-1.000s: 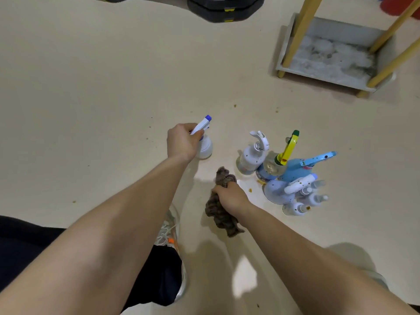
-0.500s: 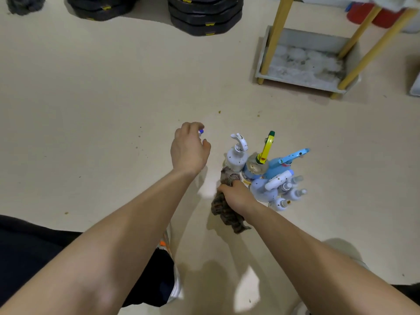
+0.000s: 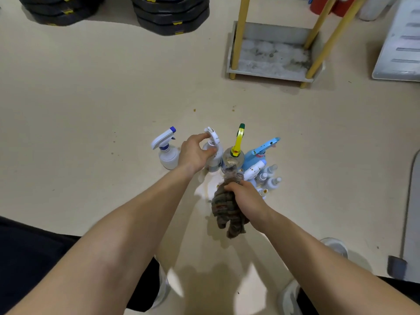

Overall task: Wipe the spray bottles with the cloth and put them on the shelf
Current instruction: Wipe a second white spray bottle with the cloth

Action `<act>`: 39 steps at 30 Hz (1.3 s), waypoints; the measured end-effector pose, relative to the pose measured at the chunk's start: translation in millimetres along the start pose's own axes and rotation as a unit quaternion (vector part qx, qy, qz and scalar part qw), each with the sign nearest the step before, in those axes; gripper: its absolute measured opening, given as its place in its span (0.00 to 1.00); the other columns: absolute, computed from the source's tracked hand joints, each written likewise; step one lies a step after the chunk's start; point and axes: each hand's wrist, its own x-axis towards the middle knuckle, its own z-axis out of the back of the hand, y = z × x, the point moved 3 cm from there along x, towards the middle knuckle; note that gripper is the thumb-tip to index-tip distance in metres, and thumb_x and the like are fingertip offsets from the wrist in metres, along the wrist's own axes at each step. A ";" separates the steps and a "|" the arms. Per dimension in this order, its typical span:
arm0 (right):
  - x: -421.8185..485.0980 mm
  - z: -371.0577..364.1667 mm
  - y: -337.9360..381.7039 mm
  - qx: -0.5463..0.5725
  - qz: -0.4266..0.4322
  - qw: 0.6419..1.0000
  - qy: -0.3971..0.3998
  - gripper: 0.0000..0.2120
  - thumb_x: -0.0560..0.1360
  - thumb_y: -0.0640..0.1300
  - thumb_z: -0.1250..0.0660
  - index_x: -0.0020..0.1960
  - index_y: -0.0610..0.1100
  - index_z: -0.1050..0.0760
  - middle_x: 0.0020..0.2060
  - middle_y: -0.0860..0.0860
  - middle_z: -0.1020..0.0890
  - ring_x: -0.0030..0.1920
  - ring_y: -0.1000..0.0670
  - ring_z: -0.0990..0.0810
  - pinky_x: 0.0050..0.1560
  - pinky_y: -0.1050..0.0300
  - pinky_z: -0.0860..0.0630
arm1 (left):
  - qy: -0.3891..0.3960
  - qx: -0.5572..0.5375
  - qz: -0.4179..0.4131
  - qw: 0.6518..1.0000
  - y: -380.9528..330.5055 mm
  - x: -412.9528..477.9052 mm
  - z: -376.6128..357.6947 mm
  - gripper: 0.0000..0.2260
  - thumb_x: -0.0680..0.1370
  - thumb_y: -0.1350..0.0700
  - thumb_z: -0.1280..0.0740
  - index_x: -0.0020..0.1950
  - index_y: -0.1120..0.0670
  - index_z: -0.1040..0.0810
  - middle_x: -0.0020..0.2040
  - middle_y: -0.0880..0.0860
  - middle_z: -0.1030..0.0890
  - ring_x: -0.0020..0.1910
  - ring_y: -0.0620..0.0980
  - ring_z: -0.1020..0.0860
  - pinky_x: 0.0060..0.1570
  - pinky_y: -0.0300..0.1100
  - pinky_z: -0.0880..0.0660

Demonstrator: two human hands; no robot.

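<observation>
White-trigger spray bottle: upright on the floor, at the left of a cluster. My left hand curls round its neck, fingers over the trigger head and thumb on the shoulder.
Blue-tipped spray bottle: upright, just left of that hand.
Yellow-trigger bottle, light-blue bottle, small bottles: packed together to the right.
Cloth: striped, bunched in my right hand's closed grip, beside the cluster.
Shelf: yellow legs, grey bottom tray, well apart.
Black stacked cases: far edge.
</observation>
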 end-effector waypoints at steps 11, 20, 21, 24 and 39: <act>-31.5 27.2 38.4 0.130 0.032 0.991 -0.006 0.13 0.80 0.48 0.38 0.43 0.42 0.21 0.41 0.44 0.16 0.45 0.42 0.17 0.54 0.48 0.22 | -0.043 -0.062 0.001 0.997 -23.0 -15.4 28.2 0.06 0.77 0.57 0.28 0.54 0.52 0.17 0.53 0.52 0.15 0.55 0.52 0.20 0.56 0.46 0.26; -104.5 83.7 141.8 0.220 0.181 0.957 -0.060 0.19 0.83 0.50 0.44 0.46 0.46 0.17 0.44 0.48 0.12 0.43 0.49 0.14 0.44 0.57 0.21 | 0.015 -0.097 -0.103 0.990 -146.7 -66.2 121.3 0.07 0.77 0.53 0.26 0.49 0.56 0.15 0.39 0.49 0.21 0.41 0.46 0.26 0.43 0.40 0.30; -112.6 89.9 152.3 0.220 0.198 0.953 -0.058 0.19 0.83 0.52 0.44 0.49 0.46 0.17 0.47 0.47 0.13 0.45 0.48 0.15 0.48 0.54 0.21 | 0.015 -0.107 -0.106 0.988 -160.7 -70.5 130.3 0.06 0.76 0.52 0.25 0.49 0.54 0.14 0.40 0.47 0.19 0.43 0.45 0.24 0.45 0.40 0.29; -132.1 100.8 173.5 0.189 0.248 0.950 -0.033 0.19 0.83 0.53 0.44 0.55 0.44 0.18 0.51 0.44 0.15 0.46 0.48 0.18 0.48 0.49 0.24 | 0.018 -0.136 -0.123 0.983 -201.2 -86.0 148.9 0.07 0.73 0.48 0.23 0.47 0.50 0.13 0.40 0.44 0.16 0.44 0.44 0.20 0.50 0.43 0.25; -99.6 101.2 186.1 0.012 0.320 0.947 -0.033 0.25 0.78 0.60 0.43 0.56 0.40 0.20 0.51 0.39 0.14 0.55 0.34 0.17 0.61 0.32 0.24 | 0.038 -0.288 -0.121 0.949 -258.2 -100.0 115.2 0.08 0.78 0.53 0.27 0.44 0.57 0.16 0.37 0.52 0.18 0.32 0.50 0.24 0.37 0.46 0.25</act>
